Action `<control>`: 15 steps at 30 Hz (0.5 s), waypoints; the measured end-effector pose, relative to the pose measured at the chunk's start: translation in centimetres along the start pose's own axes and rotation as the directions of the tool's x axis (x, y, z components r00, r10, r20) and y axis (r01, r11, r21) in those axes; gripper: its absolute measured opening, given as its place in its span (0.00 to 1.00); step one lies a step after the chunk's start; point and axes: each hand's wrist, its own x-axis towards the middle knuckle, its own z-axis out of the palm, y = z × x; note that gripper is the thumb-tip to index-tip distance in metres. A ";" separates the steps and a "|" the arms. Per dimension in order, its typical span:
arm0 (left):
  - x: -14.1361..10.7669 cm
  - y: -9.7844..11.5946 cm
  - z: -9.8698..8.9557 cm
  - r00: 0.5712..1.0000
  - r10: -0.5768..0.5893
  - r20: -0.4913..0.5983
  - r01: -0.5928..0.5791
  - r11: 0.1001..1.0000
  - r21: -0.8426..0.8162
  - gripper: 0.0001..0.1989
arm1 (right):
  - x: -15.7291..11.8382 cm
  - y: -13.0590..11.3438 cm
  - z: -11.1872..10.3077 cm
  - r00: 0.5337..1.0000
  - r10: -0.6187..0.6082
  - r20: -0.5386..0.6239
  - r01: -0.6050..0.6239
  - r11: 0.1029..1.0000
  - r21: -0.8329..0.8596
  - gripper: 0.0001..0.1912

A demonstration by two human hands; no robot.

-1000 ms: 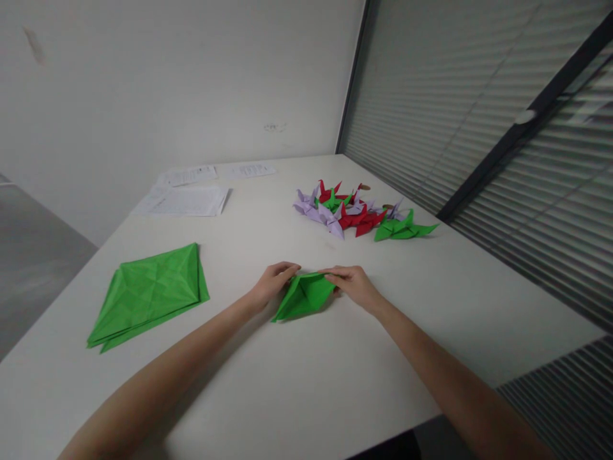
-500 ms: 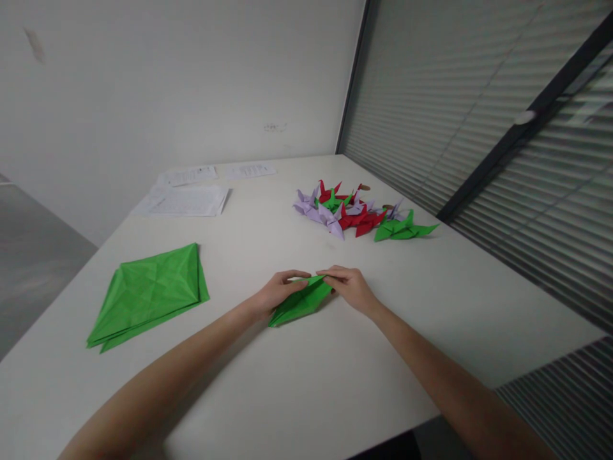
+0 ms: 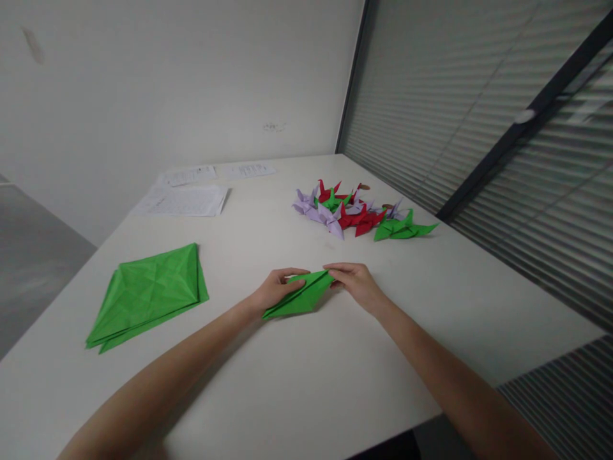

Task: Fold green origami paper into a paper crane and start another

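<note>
Slanting lengthwise, near left to far right: green paper [image 3: 306,298], pinched by left fingers [image 3: 293,285] and right fingers [image 3: 341,275].

- Folded green paper [image 3: 305,300]: bright, layered, drawn out to a point at its left end.
- A dark fold line runs lengthwise between layers.
- Slants across the table [image 3: 297,377], left tip nearer the viewer than the right end.
</note>
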 end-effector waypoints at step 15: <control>0.5 -0.8 -0.8 0.998 -0.032 0.046 0.033 0.999 -0.026 0.36 | 0.1 -0.4 -0.8 0.996 -0.076 0.041 0.081 0.987 -0.137 0.08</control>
